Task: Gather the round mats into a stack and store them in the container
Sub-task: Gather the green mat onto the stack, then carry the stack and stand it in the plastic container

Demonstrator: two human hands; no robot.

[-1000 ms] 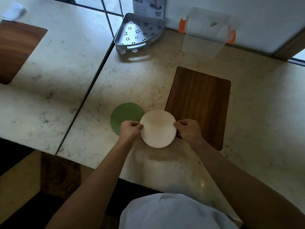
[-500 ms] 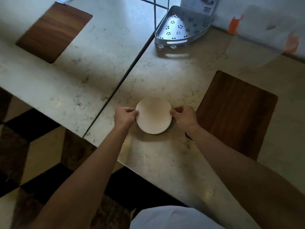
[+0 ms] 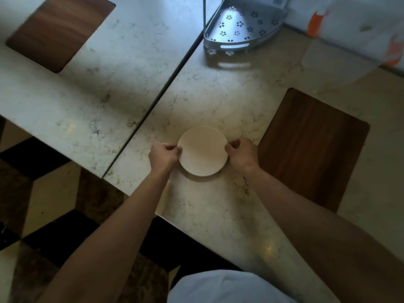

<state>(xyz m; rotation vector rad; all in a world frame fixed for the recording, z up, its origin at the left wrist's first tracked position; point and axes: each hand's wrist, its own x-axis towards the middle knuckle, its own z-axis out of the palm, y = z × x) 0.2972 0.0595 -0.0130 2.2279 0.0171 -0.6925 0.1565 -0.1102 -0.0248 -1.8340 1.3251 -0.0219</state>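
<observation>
A pale marble counter (image 3: 218, 101) fills most of the view, split by a dark seam running diagonally from its far edge down to the near-left edge, with a checkered dark-and-cream floor (image 3: 43, 215) showing beyond that edge. Dark wooden panels are set into the stone: one (image 3: 312, 147) toward the right side, another (image 3: 59, 29) at the far-left corner.

The cream round mat (image 3: 202, 150) lies near the middle of the counter, just right of the seam and left of the right wooden panel. A thin second rim shows along its lower edge, so it appears to sit on top of at least one other mat, though how many are beneath cannot be told.

The left hand (image 3: 164, 155) pinches the mat's left edge, its grip closed on the rim with fingers curled under and thumb on top. The right hand (image 3: 241, 153) holds the opposite edge the same way, grip closed on the rim. Both bare forearms reach in from the near edge.

At the far edge stands a perforated metal corner rack (image 3: 240, 29) with flower-shaped holes. To its right, in the far-right corner, the translucent container (image 3: 358, 33) with orange clips appears blurred, well apart from the mat.
</observation>
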